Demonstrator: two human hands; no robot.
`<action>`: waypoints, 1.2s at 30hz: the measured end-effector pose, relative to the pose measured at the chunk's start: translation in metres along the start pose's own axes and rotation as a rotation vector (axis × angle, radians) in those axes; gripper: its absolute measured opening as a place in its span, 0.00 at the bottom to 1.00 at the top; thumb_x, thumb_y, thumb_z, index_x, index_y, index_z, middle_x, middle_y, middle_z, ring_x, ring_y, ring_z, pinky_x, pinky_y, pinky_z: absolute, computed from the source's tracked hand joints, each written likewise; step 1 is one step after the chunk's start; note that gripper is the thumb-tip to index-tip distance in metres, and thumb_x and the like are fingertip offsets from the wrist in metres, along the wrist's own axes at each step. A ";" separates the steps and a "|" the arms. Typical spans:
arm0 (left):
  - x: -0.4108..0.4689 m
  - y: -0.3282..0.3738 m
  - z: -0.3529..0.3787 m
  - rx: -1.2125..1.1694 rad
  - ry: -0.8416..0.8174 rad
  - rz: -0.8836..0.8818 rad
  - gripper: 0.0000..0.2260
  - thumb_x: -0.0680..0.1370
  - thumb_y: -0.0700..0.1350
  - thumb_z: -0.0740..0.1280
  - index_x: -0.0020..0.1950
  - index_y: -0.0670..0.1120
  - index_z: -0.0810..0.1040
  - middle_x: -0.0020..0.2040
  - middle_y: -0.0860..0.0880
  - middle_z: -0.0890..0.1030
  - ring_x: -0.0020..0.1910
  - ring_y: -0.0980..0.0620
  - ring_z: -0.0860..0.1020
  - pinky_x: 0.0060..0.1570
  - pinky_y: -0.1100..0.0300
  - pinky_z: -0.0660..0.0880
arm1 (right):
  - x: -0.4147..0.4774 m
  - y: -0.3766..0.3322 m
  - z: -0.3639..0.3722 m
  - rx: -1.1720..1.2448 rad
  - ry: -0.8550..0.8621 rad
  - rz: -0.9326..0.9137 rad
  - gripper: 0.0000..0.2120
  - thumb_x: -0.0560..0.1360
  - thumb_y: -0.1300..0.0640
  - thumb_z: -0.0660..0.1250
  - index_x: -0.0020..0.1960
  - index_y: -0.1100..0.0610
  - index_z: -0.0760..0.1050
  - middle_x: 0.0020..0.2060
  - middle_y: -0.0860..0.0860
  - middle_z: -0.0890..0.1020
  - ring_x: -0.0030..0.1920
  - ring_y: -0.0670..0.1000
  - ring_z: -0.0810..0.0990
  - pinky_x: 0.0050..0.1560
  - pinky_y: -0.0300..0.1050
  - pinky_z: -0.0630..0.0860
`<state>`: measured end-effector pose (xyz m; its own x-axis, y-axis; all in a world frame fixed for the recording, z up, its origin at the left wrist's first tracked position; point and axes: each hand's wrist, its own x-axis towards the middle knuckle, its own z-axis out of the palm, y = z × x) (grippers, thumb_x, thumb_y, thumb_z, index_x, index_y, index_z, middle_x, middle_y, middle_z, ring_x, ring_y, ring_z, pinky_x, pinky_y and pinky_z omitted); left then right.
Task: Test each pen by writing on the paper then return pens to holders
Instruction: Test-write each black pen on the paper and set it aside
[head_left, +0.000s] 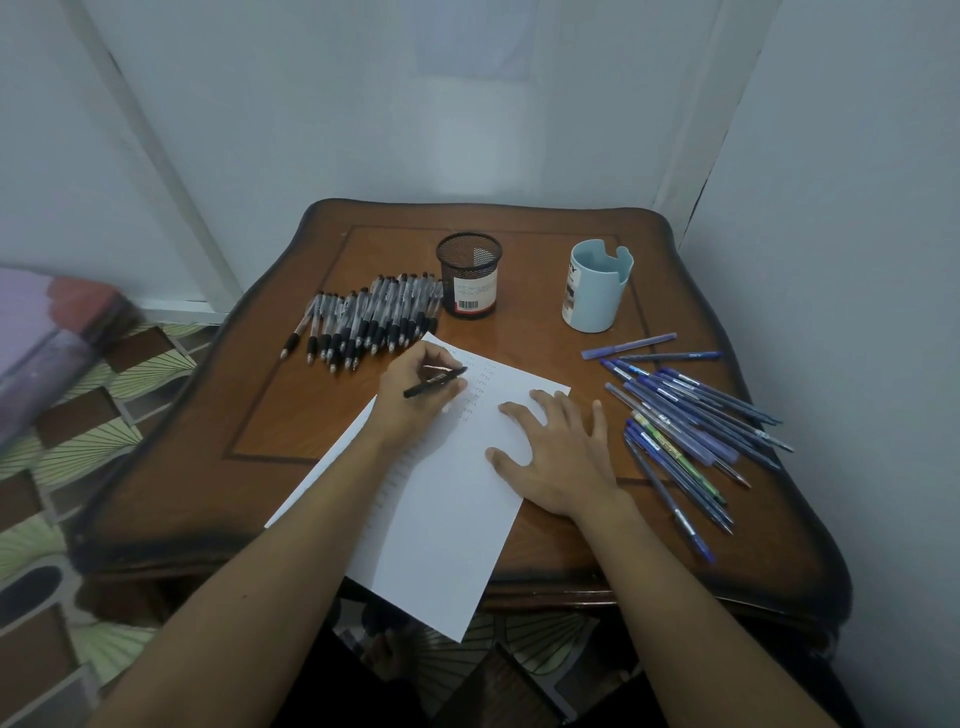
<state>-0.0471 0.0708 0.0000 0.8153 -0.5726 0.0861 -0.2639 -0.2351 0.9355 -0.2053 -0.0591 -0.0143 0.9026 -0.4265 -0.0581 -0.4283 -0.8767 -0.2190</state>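
Fingers of the left hand (415, 395) are pinching a black pen (435, 382) over white paper (441, 519), while the right hand (561, 457) is lying flat, fingers spread.

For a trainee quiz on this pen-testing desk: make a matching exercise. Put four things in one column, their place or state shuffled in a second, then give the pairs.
Column 1
1. black mesh holder
2. blue pens
3. left hand
4. right hand

Column 2
A. rests open, fingers on the paper
B. grips a black pen
C. stands upright beside the row of black-grip pens
D. lie scattered on the right side of the table

Pairs: 1-C, 2-D, 3-B, 4-A
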 end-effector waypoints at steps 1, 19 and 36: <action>0.001 0.002 -0.002 0.007 -0.002 0.003 0.06 0.76 0.40 0.74 0.50 0.48 0.80 0.49 0.54 0.84 0.50 0.57 0.82 0.50 0.63 0.80 | 0.001 -0.001 0.000 -0.019 -0.013 0.003 0.35 0.73 0.26 0.45 0.78 0.37 0.53 0.81 0.48 0.52 0.80 0.54 0.47 0.75 0.67 0.36; -0.072 0.071 -0.119 0.395 0.258 0.073 0.08 0.80 0.48 0.69 0.42 0.49 0.76 0.36 0.54 0.77 0.35 0.56 0.75 0.32 0.67 0.68 | -0.018 -0.149 -0.046 0.699 0.109 -0.099 0.18 0.78 0.52 0.64 0.67 0.48 0.72 0.66 0.47 0.75 0.68 0.51 0.70 0.71 0.58 0.66; -0.267 -0.036 -0.285 0.642 0.350 -0.443 0.09 0.77 0.49 0.73 0.48 0.48 0.75 0.38 0.53 0.77 0.41 0.50 0.78 0.34 0.60 0.66 | -0.122 -0.361 0.027 1.055 -0.308 -0.231 0.17 0.79 0.58 0.65 0.68 0.52 0.70 0.60 0.47 0.75 0.58 0.44 0.73 0.50 0.33 0.70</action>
<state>-0.1081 0.4559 0.0414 0.9965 -0.0723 -0.0420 -0.0381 -0.8398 0.5415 -0.1597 0.3158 0.0455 0.9903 -0.0764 -0.1156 -0.1307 -0.2377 -0.9625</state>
